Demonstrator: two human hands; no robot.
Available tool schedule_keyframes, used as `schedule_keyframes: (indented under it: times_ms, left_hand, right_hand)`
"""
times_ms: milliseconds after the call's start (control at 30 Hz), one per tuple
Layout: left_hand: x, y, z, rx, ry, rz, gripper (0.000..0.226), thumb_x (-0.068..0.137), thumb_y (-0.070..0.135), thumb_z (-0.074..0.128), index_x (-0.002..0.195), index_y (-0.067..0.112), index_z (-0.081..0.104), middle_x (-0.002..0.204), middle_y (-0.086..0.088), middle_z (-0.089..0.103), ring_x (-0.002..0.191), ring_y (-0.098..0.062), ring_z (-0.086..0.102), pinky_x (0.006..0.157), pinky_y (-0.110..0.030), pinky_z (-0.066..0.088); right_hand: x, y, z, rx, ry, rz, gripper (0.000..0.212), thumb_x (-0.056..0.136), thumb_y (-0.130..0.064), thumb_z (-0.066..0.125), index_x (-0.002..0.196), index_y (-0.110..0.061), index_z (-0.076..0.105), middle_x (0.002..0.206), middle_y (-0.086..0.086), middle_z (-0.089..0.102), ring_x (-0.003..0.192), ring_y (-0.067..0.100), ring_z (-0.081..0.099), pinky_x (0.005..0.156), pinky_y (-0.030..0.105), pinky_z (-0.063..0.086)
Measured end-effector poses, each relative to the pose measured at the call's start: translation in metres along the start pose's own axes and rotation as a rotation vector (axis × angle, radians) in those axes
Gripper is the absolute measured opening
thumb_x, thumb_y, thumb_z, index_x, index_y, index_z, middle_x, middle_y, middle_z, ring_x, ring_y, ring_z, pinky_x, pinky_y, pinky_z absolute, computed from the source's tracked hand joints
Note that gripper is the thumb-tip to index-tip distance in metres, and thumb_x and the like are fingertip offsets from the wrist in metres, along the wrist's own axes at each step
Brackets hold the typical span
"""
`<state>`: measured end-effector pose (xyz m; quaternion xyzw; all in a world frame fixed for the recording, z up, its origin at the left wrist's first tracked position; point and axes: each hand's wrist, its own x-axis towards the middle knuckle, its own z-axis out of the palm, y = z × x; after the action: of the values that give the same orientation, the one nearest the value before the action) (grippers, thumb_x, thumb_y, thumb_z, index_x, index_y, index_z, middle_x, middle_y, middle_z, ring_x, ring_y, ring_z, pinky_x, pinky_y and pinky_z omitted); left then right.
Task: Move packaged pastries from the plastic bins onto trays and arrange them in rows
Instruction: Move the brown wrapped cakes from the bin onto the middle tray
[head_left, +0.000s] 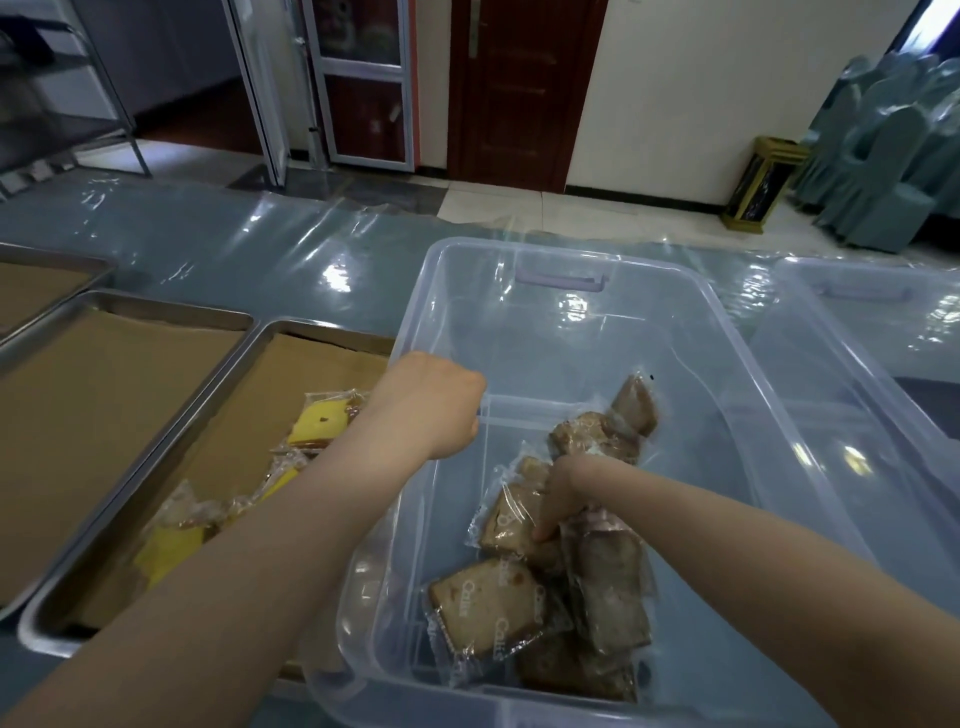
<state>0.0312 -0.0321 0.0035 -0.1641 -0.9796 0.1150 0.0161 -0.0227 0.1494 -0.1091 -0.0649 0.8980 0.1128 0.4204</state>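
1. Glossy film covers the blue bench (249, 244), which carries trays on the left and bins on the right; a doorway and tiled floor lie beyond.
2. Risk: the targeted brown pack (506, 525) lies in a loose, overlapping heap. Lifted by slack wrapper alone, it could slip from the fingers or drag a neighbour up with it.
3. Risk: the film looks slick. If the steadying grip on the rim loosens during the lift, the clear bin (571, 254) may slide or tip towards the trays.
4. Left hand (426, 405): closed like a fist over the bin's left rim and apparently gripping it; the fingertips are hidden.
5. Right hand (563, 493): reaches down inside the bin, fingers bent and narrow, pinching the brown pack at its upper edge.
6. Remaining brown packs (488, 603) sit at the near end of the bin, piled in no order, with two more towards the middle; the far end holds nothing.
7. Near tray (47, 631), just left of the bin and paper-lined, holds several yellow packs (317, 423) and some brown ones, partly hidden by the left forearm. Judged: rows are barely begun.
8. Second tray (130, 301), further left, shows only its paper liner.
9. Second bin (857, 275) stands just right of the first; its contents cannot be made out.
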Motion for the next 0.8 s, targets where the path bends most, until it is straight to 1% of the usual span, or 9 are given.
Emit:
schedule_keyframes:
  times_ms: [100, 267, 400, 467, 500, 567, 633, 700, 800]
  left_hand:
    - [0.0, 0.0, 0.0, 0.026, -0.012, -0.006, 0.027, 0.091, 0.028, 0.044, 0.111, 0.02, 0.059, 0.103, -0.002, 0.067, 0.09, -0.026, 0.061, 0.071, -0.032, 0.044]
    - [0.002, 0.001, -0.002, 0.043, -0.039, 0.011, 0.025, 0.092, 0.029, 0.043, 0.108, 0.021, 0.06, 0.103, -0.002, 0.067, 0.09, -0.026, 0.061, 0.079, -0.034, 0.048]
    - [0.002, 0.002, -0.002, 0.082, -0.065, 0.038, 0.026, 0.092, 0.032, 0.041, 0.106, 0.021, 0.061, 0.103, -0.002, 0.067, 0.091, -0.025, 0.062, 0.084, -0.036, 0.049]
    - [0.002, 0.002, -0.002, 0.095, -0.076, 0.035, 0.027, 0.092, 0.031, 0.041, 0.108, 0.021, 0.061, 0.105, -0.003, 0.066, 0.093, -0.025, 0.061, 0.083, -0.033, 0.046]
    - [0.002, 0.002, -0.003, 0.099, -0.08, 0.033, 0.027, 0.092, 0.031, 0.041, 0.107, 0.021, 0.061, 0.106, -0.004, 0.066, 0.094, -0.026, 0.061, 0.08, -0.031, 0.044]
    - [0.002, 0.003, -0.002, 0.109, -0.079, 0.032, 0.025, 0.092, 0.03, 0.042, 0.106, 0.02, 0.06, 0.104, -0.004, 0.067, 0.093, -0.026, 0.061, 0.076, -0.031, 0.038]
    - [0.002, 0.003, -0.002, 0.107, -0.075, 0.035, 0.023, 0.091, 0.028, 0.042, 0.104, 0.021, 0.06, 0.102, -0.003, 0.067, 0.091, -0.026, 0.06, 0.072, -0.031, 0.034]
    - [0.001, 0.003, -0.002, 0.104, -0.068, 0.032, 0.021, 0.091, 0.029, 0.043, 0.104, 0.023, 0.058, 0.101, -0.002, 0.067, 0.091, -0.026, 0.06, 0.07, -0.029, 0.03]
    - [0.0, 0.003, -0.003, 0.104, -0.061, 0.022, 0.02, 0.089, 0.029, 0.044, 0.103, 0.023, 0.057, 0.101, -0.003, 0.067, 0.093, -0.027, 0.06, 0.071, -0.03, 0.028]
  right_hand:
    - [0.001, 0.0, 0.0, -0.001, 0.13, -0.038, 0.102, 0.062, -0.061, 0.078, 0.139, -0.008, 0.037, 0.134, 0.009, 0.051, 0.115, 0.031, 0.053, 0.095, 0.04, 0.047]
    - [-0.001, -0.002, -0.001, -0.011, 0.17, -0.091, 0.1, 0.064, -0.055, 0.081, 0.136, -0.003, 0.036, 0.131, 0.012, 0.053, 0.112, 0.03, 0.054, 0.09, 0.037, 0.047]
    - [0.0, 0.018, -0.02, 0.165, 0.322, -0.059, 0.07, 0.065, -0.047, 0.083, 0.117, -0.01, 0.055, 0.1, 0.004, 0.057, 0.09, 0.021, 0.056, 0.078, 0.029, 0.049]
    - [0.004, 0.036, -0.029, 0.271, 0.443, -0.009, 0.048, 0.076, -0.038, 0.073, 0.113, -0.011, 0.059, 0.089, 0.002, 0.056, 0.085, 0.022, 0.056, 0.075, 0.031, 0.05]
    - [0.007, 0.043, -0.031, 0.282, 0.495, 0.042, 0.04, 0.081, -0.038, 0.064, 0.112, -0.013, 0.061, 0.09, 0.002, 0.058, 0.087, 0.023, 0.057, 0.076, 0.032, 0.05]
    - [0.018, 0.049, -0.03, 0.27, 0.551, 0.131, 0.049, 0.083, -0.048, 0.056, 0.121, -0.017, 0.056, 0.112, 0.008, 0.059, 0.107, 0.03, 0.051, 0.087, 0.038, 0.042]
    - [0.028, 0.041, -0.027, 0.361, 0.486, 0.207, 0.079, 0.077, -0.057, 0.065, 0.138, -0.013, 0.039, 0.136, 0.016, 0.041, 0.126, 0.037, 0.034, 0.1, 0.045, 0.034]
    - [0.036, 0.027, -0.024, 0.464, 0.427, 0.28, 0.101, 0.073, -0.058, 0.072, 0.145, -0.008, 0.022, 0.143, 0.02, 0.025, 0.13, 0.039, 0.029, 0.104, 0.047, 0.033]
    - [0.042, 0.023, -0.028, 0.484, 0.418, 0.28, 0.094, 0.079, -0.056, 0.067, 0.146, -0.007, 0.025, 0.147, 0.018, 0.027, 0.13, 0.037, 0.035, 0.103, 0.043, 0.035]
